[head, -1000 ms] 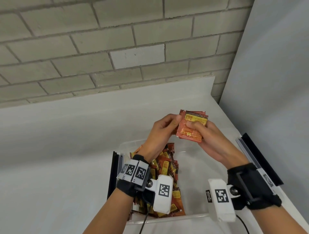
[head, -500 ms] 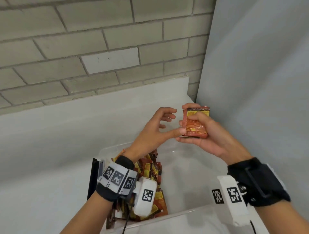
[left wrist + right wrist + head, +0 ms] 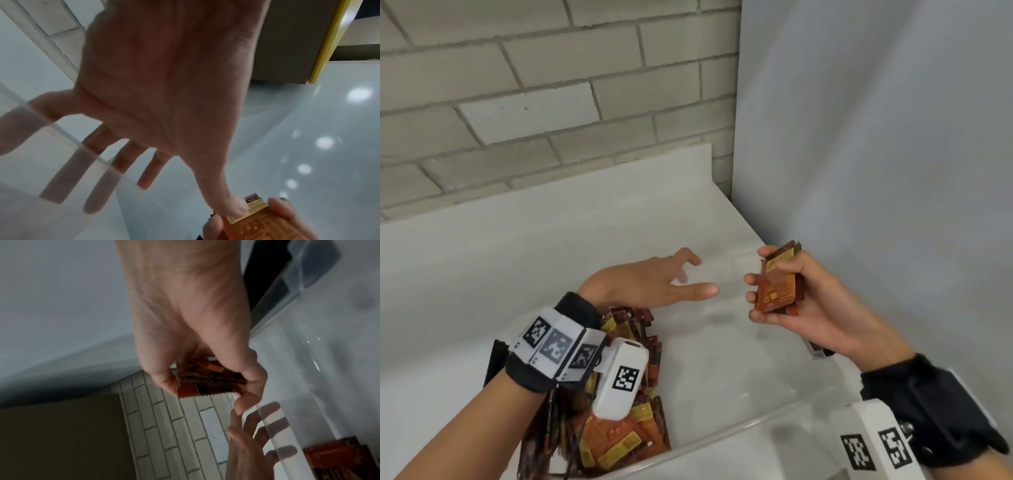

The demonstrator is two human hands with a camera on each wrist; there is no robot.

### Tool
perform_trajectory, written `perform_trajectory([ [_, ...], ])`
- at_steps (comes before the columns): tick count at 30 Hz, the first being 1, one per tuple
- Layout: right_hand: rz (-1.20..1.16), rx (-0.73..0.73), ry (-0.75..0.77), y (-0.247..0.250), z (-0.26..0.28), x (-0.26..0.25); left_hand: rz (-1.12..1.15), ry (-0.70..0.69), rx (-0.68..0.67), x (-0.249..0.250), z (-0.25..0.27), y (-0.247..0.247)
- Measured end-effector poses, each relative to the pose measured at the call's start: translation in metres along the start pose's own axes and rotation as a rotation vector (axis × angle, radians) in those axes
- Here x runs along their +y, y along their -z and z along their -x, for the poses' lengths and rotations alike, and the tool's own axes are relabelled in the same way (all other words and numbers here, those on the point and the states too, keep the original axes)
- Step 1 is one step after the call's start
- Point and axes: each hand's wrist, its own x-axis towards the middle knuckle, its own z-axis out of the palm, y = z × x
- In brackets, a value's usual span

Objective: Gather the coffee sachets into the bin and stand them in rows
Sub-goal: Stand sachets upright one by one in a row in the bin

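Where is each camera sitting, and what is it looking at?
Head: on the person's head, looking down at the left hand, the right hand and the clear bin.
Left wrist: looks along the spread left hand's palm towards the bin wall.
Right wrist: looks along the right hand gripping the sachet stack.
All three views show the sachet stack.

The bin stands on the table, which runs back to the brick wall behind the bin; a plain wall rises to the bin's right. A heap of sachets lies in the bin's left part. Above the bin's far edge hangs the left hand, and to its right, above the bin's right side, the right hand holds a stack of sachets, apart from the left hand.
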Motion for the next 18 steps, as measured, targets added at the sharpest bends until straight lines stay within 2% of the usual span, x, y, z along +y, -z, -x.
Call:
perform_trajectory([
  [2,0.073,-0.01,0.024,0.001,0.003,0.003,-0.009,-0.009,-0.045,0.006,0.003,-0.001],
  [4,0.099,-0.034,0.028,0.003,0.005,0.006,0.002,-0.052,-0.022,0.015,0.006,-0.003],
  [6,0.124,-0.066,0.028,0.004,0.006,0.009,0.067,-0.184,0.08,0.028,0.006,-0.008],
  [8,0.176,-0.077,0.032,0.005,0.005,0.012,0.151,-0.372,0.175,0.041,0.005,-0.016],
  [11,0.269,-0.1,0.029,0.006,0.003,0.017,0.157,-0.596,0.228,0.054,-0.003,-0.032],
  [15,0.334,-0.127,0.064,0.006,0.004,0.021,0.146,-0.742,0.299,0.059,-0.014,-0.047],
  [18,0.298,-0.146,0.08,0.005,0.005,0.021,0.16,-0.788,0.341,0.057,-0.017,-0.051],
])
